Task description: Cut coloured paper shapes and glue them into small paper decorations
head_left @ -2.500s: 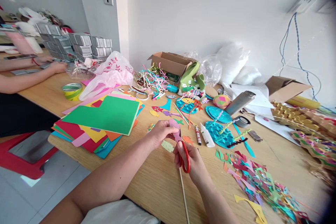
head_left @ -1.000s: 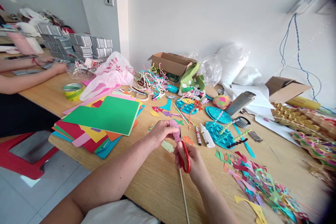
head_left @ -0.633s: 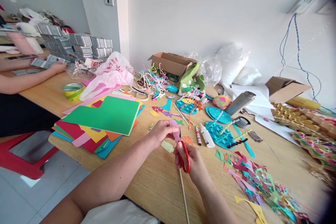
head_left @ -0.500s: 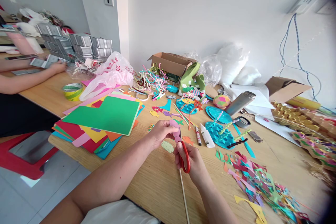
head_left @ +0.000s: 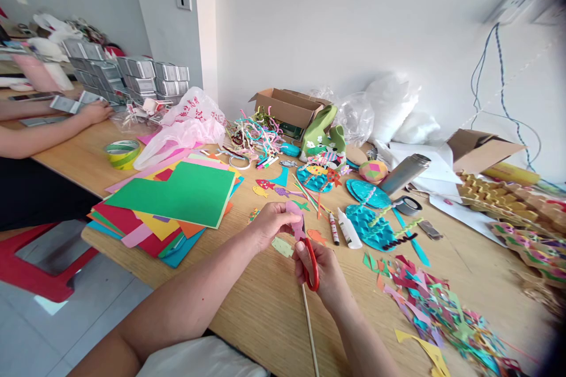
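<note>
My left hand (head_left: 270,225) pinches a small pink paper cutout (head_left: 293,216) between thumb and fingers. Closed round the red handles of a pair of scissors (head_left: 313,268) is my right hand (head_left: 325,274); the blades lie against the cutout's right edge, partly hidden. A thin wooden stick (head_left: 309,330) runs from beneath my right hand towards me. Close by on the table lie a pale green paper piece (head_left: 282,247), an orange paper fish (head_left: 315,236), a marker (head_left: 333,228) and a white glue bottle (head_left: 349,228).
Coloured paper sheets (head_left: 177,194) are stacked at left, paper scraps (head_left: 442,306) heaped at right. Blue textured discs (head_left: 369,227), a steel flask (head_left: 405,172) and pipe cleaners (head_left: 259,138) stand or lie farther back. Another person's hand (head_left: 95,112) is at far left.
My hands, the pink cutout and the scissors have barely moved. At far left, the other person's hand has shifted slightly on the grey-white card item.
</note>
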`<action>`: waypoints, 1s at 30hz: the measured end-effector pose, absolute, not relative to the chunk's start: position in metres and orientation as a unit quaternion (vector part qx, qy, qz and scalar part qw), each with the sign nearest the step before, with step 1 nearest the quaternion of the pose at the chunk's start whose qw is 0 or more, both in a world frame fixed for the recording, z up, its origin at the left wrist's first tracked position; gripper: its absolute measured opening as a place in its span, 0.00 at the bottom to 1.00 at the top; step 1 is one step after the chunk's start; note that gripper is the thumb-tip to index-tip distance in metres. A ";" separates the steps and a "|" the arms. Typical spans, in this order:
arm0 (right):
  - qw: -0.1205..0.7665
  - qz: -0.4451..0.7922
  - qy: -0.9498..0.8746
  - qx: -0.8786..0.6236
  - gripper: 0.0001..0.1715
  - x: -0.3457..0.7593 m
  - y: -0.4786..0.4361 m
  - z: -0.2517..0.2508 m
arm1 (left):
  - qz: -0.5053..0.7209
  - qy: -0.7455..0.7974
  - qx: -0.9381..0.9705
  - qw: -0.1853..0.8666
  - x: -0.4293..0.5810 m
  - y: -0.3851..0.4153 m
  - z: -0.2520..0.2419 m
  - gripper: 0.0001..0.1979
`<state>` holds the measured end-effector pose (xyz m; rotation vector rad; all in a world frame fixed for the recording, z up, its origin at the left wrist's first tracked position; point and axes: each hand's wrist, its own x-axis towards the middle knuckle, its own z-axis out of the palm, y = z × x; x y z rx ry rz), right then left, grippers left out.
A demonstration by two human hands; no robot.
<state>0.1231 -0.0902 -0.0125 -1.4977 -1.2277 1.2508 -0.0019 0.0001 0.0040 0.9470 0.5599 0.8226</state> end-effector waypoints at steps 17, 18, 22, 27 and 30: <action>0.399 0.499 -0.486 -0.596 0.35 0.122 -0.091 -0.004 | 0.388 0.251 0.435 0.773 -0.003 0.002 0.005 0.10; 0.398 0.501 -0.488 -0.593 0.35 0.122 -0.091 -0.004 | 0.391 0.256 0.432 0.771 -0.003 0.002 0.005 0.10; 0.417 0.502 -0.493 -0.575 0.33 0.124 -0.092 -0.005 | 0.406 0.267 0.414 0.770 -0.003 0.004 0.006 0.10; 0.514 0.431 -0.484 -0.562 0.26 0.127 -0.090 -0.008 | 0.414 0.270 0.399 0.772 -0.002 0.004 0.004 0.10; 0.569 0.398 -0.461 -0.552 0.22 0.128 -0.089 -0.008 | 0.403 0.261 0.405 0.778 -0.001 0.002 0.002 0.11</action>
